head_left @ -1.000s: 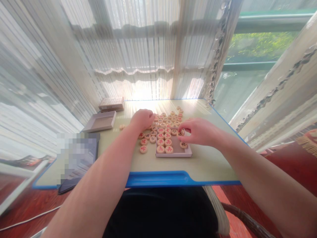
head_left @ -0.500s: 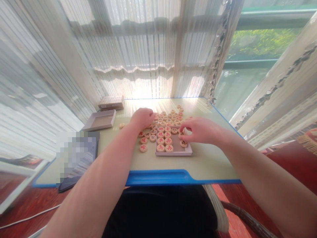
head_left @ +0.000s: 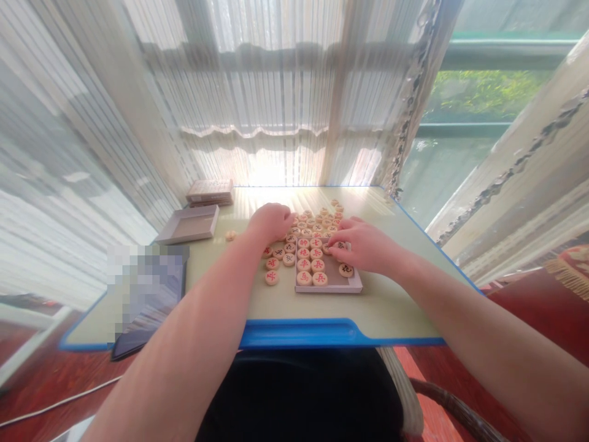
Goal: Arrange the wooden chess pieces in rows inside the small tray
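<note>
A shallow open box (head_left: pixel 329 289) on the table holds two columns of round wooden Chinese chess pieces with red characters (head_left: pixel 304 265). Over the box's far right part is my right hand (head_left: pixel 363 244), thumb and fingers closed around a black-marked Chinese chess piece (head_left: pixel 340 245). Nearer me, another black-marked piece (head_left: pixel 346 269) lies by the right wall. My left hand (head_left: pixel 272 221) is curled above the loose pieces (head_left: pixel 289 258) left of the box; its fingertips are turned away, and whatever they hold is hidden.
The box lid (head_left: pixel 189 225) lies at the left, with a stack of small boxes or books (head_left: pixel 210 192) behind it. A dark tablet-like device (head_left: pixel 151 301), partly blurred out, rests near the left edge. More loose pieces spread beyond the box. The table has a blue rim (head_left: pixel 299 333).
The view has shifted slightly. My right hand has moved a little away from me and leftward in the box, the piece at its fingers shifting toward the far wall. My left hand stays among the loose pieces.
</note>
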Demonstrator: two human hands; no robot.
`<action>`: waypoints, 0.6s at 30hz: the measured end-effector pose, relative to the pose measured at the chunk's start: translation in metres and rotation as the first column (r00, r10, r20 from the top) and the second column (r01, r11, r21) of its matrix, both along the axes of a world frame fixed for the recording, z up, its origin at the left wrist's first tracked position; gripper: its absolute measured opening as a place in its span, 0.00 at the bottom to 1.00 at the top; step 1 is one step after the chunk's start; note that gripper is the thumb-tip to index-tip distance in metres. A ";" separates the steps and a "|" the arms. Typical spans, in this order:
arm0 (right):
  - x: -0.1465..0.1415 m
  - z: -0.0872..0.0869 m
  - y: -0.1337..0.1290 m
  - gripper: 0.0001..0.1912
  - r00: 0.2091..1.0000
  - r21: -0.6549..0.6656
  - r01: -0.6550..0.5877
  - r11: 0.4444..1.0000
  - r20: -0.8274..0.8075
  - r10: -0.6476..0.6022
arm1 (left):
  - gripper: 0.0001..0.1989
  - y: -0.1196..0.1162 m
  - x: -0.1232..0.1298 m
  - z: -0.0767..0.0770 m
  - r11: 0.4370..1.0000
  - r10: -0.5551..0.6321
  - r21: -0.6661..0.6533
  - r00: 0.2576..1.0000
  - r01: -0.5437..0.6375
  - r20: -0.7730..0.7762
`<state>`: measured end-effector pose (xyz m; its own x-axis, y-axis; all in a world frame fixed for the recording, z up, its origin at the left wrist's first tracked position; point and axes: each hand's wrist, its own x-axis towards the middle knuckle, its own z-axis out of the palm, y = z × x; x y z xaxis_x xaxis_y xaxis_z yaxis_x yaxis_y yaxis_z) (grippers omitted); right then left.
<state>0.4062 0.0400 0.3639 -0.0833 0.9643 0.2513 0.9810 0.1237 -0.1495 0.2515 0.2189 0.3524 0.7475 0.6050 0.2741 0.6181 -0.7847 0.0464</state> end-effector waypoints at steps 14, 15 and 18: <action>-0.004 -0.004 0.000 0.10 1.000 -0.044 0.014 0.999 0.025 -0.013 | 0.20 -0.001 0.000 0.001 1.000 0.004 -0.027 1.000 -0.004 -0.003; -0.004 -0.004 0.000 0.10 1.000 -0.039 0.012 0.999 0.008 -0.012 | 0.20 -0.001 0.000 0.001 1.000 0.005 -0.028 1.000 -0.005 -0.004; -0.001 0.002 -0.002 0.10 0.999 0.012 0.018 1.000 -0.050 -0.017 | 0.20 -0.002 -0.001 0.002 0.999 0.012 -0.035 1.000 -0.012 -0.006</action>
<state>0.4056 0.0383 0.3659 -0.0533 0.9624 0.2665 0.9744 0.1085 -0.1969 0.2506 0.2165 0.3547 0.7418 0.6232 0.2479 0.6279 -0.7752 0.0700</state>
